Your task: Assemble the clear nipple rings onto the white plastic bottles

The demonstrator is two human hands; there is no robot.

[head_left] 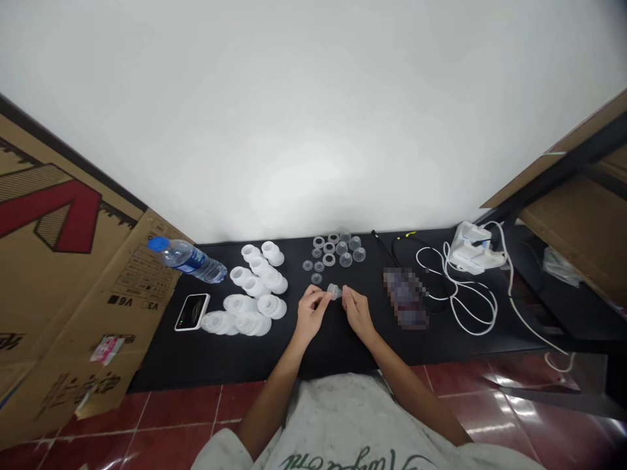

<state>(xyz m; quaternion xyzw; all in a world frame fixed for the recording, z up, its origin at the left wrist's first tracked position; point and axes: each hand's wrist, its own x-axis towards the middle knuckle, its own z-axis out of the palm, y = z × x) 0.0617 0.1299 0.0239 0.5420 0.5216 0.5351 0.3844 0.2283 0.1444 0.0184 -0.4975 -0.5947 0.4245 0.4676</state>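
Left hand [312, 314] and right hand [359, 314] pinch 1 clear piece [334, 291] from opposite sides — held between the fingertips, over the counter [196, 359]. Risk: off-centre squeeze on a smooth wall — piece could slip, knocking the domes [345, 260] just beyond the hands.

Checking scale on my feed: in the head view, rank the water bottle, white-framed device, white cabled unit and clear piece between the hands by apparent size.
1. Water bottle and white cabled unit: too alike to rank.
2. White-framed device, clearly smaller.
3. Clear piece, smallest.
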